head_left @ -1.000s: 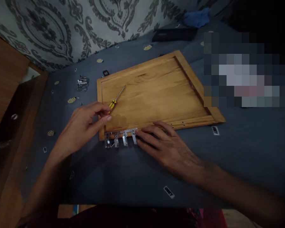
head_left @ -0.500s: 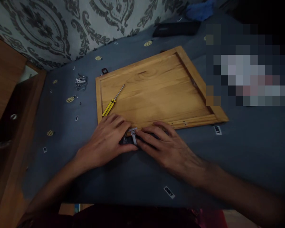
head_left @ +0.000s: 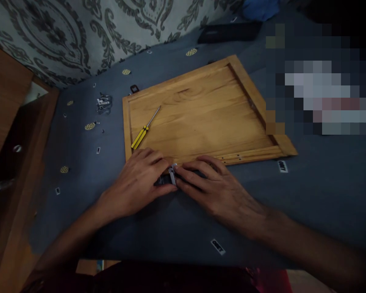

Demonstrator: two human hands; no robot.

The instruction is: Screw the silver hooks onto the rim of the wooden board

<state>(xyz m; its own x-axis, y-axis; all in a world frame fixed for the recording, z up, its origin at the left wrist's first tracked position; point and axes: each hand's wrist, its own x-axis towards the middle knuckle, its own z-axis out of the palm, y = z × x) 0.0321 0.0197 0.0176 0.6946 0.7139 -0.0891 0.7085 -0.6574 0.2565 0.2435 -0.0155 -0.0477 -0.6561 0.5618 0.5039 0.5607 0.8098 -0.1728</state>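
Observation:
A framed wooden panel (head_left: 198, 110) lies flat on the blue patterned sheet, with its near edge towards me. At that edge, a small metal hinge (head_left: 172, 173) is held between my two hands. My left hand (head_left: 140, 177) has its thumb and fingers closed on the hinge from the left, its fingers partly over the panel's frame. From the right, my right hand (head_left: 209, 183) grips it with the fingertips. The fingers hide part of the hinge. On the panel's left side rests a screwdriver (head_left: 144, 130) with a yellow and black handle, its tip pointing away from me.
Several metal hinges (head_left: 103, 102) lie in a pile left of the panel, with small screws (head_left: 103, 130) nearby. At the back are a long dark object (head_left: 230, 32) and a blue cloth (head_left: 261, 9). A wooden cabinet (head_left: 9, 85) stands at left. The right side is pixelated.
The hinge has turned slightly between my fingers, and its upper plate shows less. Both hands stay at the panel's near edge. The view has shifted a little.

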